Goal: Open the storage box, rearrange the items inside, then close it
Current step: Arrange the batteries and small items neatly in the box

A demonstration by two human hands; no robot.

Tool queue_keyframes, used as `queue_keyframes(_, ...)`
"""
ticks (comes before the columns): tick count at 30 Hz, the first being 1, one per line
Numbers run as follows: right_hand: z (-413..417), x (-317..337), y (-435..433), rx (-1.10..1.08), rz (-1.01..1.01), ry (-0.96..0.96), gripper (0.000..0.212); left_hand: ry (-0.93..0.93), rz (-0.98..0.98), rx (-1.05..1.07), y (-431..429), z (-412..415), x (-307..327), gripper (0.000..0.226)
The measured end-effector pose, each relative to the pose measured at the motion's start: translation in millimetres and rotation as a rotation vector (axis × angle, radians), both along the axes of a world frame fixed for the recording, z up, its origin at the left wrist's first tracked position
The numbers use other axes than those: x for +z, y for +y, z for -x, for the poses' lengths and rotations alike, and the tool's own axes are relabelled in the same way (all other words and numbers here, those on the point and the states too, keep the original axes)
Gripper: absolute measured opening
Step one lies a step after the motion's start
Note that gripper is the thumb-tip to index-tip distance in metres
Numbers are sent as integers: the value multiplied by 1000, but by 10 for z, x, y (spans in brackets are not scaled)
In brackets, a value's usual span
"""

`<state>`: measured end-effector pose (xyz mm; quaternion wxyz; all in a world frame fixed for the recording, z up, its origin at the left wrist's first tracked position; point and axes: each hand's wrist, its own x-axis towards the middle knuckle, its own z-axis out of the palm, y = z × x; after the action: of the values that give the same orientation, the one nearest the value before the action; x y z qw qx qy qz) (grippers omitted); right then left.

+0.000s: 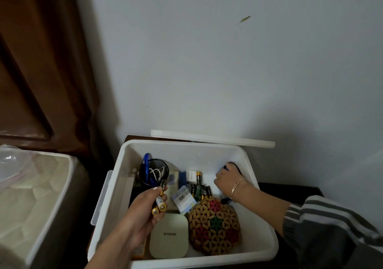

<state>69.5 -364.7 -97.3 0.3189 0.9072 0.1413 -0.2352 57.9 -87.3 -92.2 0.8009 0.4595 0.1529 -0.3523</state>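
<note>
In the middle of the box [196, 152], loose batteries [202, 191] lie in a row, their long sides running from the front of the box toward the back. The left hand [143, 210] is over the left side of the box and pinches the held batteries [160, 201], which point much the same way. The right hand [226, 180] is in the back right corner of the box, fingers curled on a dark thing [235, 166] I cannot name. The row lies right of the left hand, so I think its batteries go down there. The right hand is nearer but busy. The lid [211, 138] is off, behind the box.
</note>
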Motion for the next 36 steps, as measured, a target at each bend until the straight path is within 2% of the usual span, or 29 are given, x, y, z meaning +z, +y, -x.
queue_keyframes(5, -76, -123, -27, -82, 197, 146, 48, 17, -12, 13, -15, -9, 9, 27)
queue_keyframes(17, -95, -197, 62, -131, 260, 153, 49, 34, -8, 18, -13, -16, 3, 27)
queue_keyframes(20, -61, -173, 39, -125, 211, 140, 44, 69, 42, 16, -12, -15, 18, 27)
queue_keyframes(25, 120, -55, -17, -28, -3, 94, 27, 114, 160, 35, 25, -33, 61, 28)
queue_keyframes(33, 205, 242, -47, -2, -115, 119, 40, 148, 194, 85, 26, -31, 108, 20)
queue_keyframes(36, 219, 327, -10, 15, -89, 114, 39, 187, 230, 114, 41, -36, 132, 19)
